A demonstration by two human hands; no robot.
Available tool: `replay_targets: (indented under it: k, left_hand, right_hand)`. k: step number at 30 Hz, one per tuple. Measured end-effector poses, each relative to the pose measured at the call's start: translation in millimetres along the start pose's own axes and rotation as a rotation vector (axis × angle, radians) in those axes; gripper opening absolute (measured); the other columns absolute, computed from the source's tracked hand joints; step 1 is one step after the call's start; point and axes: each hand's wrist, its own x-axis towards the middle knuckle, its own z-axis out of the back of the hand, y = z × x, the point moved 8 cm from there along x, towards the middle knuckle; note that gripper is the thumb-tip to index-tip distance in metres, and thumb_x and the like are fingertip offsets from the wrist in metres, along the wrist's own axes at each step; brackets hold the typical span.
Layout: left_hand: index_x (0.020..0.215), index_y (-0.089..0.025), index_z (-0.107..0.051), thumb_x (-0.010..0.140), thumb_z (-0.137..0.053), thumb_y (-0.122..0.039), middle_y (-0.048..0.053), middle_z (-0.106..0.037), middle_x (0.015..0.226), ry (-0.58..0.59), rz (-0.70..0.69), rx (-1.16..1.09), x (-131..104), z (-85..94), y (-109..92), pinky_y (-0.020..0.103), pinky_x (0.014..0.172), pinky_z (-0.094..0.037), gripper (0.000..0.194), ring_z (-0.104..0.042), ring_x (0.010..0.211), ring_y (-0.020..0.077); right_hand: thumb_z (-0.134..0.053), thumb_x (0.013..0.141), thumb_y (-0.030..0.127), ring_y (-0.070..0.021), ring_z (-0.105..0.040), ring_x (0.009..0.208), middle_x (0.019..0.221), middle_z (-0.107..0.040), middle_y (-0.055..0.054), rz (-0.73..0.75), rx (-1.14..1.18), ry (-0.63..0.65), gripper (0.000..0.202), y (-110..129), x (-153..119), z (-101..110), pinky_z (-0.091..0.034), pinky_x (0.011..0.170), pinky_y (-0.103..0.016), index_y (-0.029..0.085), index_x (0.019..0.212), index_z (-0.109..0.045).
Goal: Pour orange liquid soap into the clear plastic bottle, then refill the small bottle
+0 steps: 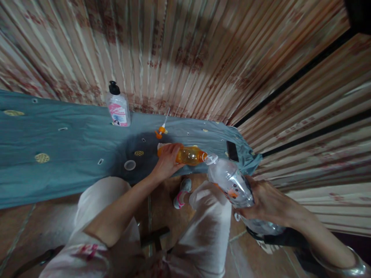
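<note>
My left hand [168, 160] is wrapped round a small bottle of orange liquid [191, 155], which lies almost level in the air. Its neck points right and meets the mouth of a large clear plastic bottle [228, 177]. That larger bottle slants, its base low on the right, and my right hand [261, 200] grips it round the body. Whether liquid passes between the two mouths I cannot make out. Beyond my left hand, an orange pump top [160, 132] with a thin tube rests on the blue-green cloth [78, 143]. A round whitish lid [130, 165] lies left of that hand.
A clear bottle with a black pump and pink label [118, 110] stands at the back, near the pleated curtain [162, 58]. Towards the right end of the cloth lies a dark phone [232, 151]. My knees and a shoe [183, 193] show below the edge, over a tiled floor.
</note>
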Motion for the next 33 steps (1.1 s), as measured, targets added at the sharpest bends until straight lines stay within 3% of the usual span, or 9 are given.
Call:
replay_targets:
  k: [8, 26, 33]
  left_hand:
    - [0.123, -0.017, -0.041, 0.07, -0.072, -0.039, 0.011, -0.053, 0.118, 0.002, -0.017, 0.02, 0.1, 0.4, -2.6, 0.044, 0.098, -0.039, 0.065, -0.049, 0.109, 0.0281]
    - [0.122, -0.016, -0.042, 0.069, -0.072, -0.038, 0.011, -0.053, 0.118, 0.02, -0.04, 0.033, 0.8, -3.0, -3.9, 0.045, 0.099, -0.037, 0.065, -0.048, 0.109, 0.0285]
    - [0.121, -0.015, -0.043, 0.071, -0.07, -0.038, 0.012, -0.053, 0.118, 0.029, -0.021, 0.021, 2.2, -2.8, -2.5, 0.045, 0.099, -0.038, 0.062, -0.048, 0.109, 0.0282]
  right_hand:
    - [-0.064, 0.066, 0.038, -0.0178, -0.061, 0.064, 0.075, -0.064, -0.002, -0.01, -0.001, 0.036, 0.03, -1.9, 0.4, -3.5, -0.039, 0.058, -0.026, 0.02, 0.086, -0.051]
    - [-0.063, 0.065, 0.04, -0.0211, -0.062, 0.075, 0.087, -0.064, -0.007, -0.063, -0.027, 0.044, 0.038, -5.2, -1.5, -4.3, -0.041, 0.063, -0.027, 0.018, 0.094, -0.051]
    - [-0.062, 0.064, 0.034, -0.0202, -0.063, 0.072, 0.081, -0.065, -0.004, -0.036, -0.004, 0.033, 0.033, -5.2, 1.1, -2.6, -0.04, 0.06, -0.025, 0.019, 0.091, -0.052]
